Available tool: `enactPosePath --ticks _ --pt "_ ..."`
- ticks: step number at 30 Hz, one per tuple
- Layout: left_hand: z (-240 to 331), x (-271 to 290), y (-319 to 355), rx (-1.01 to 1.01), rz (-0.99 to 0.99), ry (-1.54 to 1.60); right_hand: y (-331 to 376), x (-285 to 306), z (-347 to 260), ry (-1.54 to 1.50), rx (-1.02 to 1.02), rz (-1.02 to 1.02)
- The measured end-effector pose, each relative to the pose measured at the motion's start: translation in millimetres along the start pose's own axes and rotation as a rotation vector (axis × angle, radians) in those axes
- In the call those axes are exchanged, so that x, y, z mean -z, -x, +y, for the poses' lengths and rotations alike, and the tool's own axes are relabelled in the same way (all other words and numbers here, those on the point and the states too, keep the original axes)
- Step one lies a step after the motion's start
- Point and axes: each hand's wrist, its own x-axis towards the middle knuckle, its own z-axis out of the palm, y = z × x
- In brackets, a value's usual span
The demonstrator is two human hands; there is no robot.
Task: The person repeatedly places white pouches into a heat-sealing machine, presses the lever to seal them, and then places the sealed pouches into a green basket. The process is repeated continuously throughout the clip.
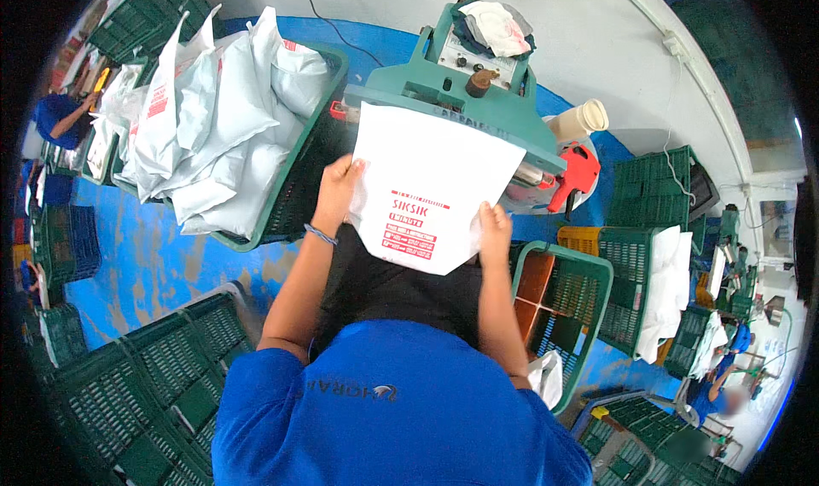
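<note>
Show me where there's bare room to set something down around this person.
The widest free patch is the blue floor at left, between the crate heaped with bags and the green crates at lower left. It is crowded ahead, where the left hand and right hand hold a white bag before the green machine.

A white wall (pixel 589 47) stands beyond a blue floor (pixel 196 269) scuffed with worn beige patches; white trunking (pixel 715 102) runs along the wall, green slatted crates (pixel 653 179) stand near it, and a bright light (pixel 798 127) shows far right
</note>
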Motion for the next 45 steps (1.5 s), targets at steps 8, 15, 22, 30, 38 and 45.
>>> enactPosePath --ticks 8,15,22,30,38,45 --pt "57.2 1.7 -20.0 0.044 -0.048 0.444 -37.0 -3.5 -54.5 0.211 0.362 0.141" --pt "19.6 -1.3 -13.6 0.145 0.071 0.226 -32.3 15.4 -24.8 -0.094 -0.024 0.104" --pt "10.1 -5.9 -22.8 0.097 0.045 0.265 -51.8 29.6 -14.8 -0.059 0.041 0.084" --pt "23.4 -12.2 -38.0 0.044 0.062 0.240 -64.7 23.3 -25.6 -0.089 0.064 0.111" --pt "20.4 -11.6 -34.3 0.099 -0.002 0.277 -60.8 23.0 -31.2 -0.065 0.034 0.145" --pt "21.9 2.9 48.2 0.335 -0.136 0.024 32.6 34.0 -34.4 -0.041 -0.276 -0.030"
